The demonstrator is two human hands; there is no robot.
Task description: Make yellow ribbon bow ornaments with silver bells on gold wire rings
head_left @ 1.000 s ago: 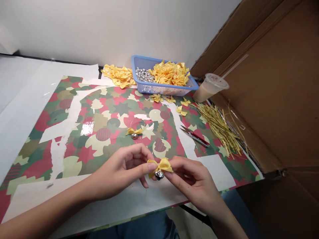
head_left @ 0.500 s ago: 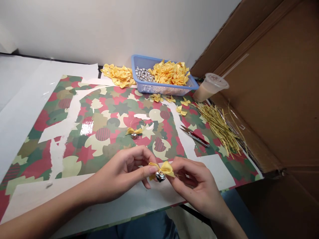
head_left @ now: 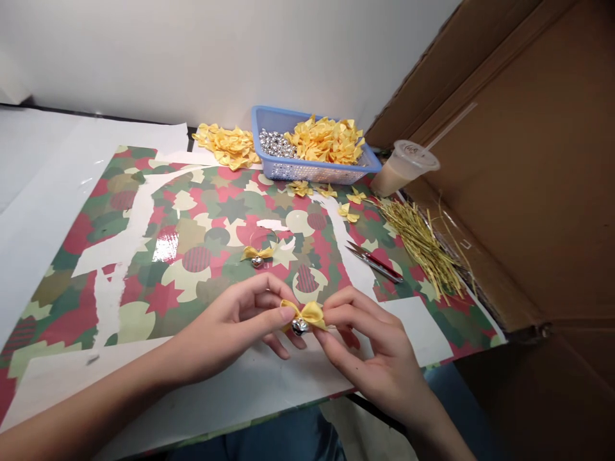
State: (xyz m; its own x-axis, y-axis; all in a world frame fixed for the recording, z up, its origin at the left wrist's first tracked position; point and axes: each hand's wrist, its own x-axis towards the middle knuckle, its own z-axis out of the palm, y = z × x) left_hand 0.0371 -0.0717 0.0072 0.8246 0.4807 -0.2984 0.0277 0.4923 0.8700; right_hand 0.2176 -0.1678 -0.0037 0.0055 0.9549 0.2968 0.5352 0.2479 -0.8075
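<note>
Blue basket (head_left: 317, 173) at twelve o'clock; scissors (head_left: 375, 261), gold strands (head_left: 423, 246) at two. Our left hand (head_left: 245, 320) and right hand (head_left: 372, 339) clamp one glossy yellow bow (head_left: 312, 312), silver bell (head_left: 299, 327) at six.

Yellow bow (head_left: 312, 312) spreads; silver bell (head_left: 300, 327) sits beneath

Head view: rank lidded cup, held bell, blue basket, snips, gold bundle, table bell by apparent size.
1. Blue basket
2. Gold bundle
3. Lidded cup
4. Snips
Smallest, unranked: held bell and table bell; similar size, held one nearer the camera.
</note>
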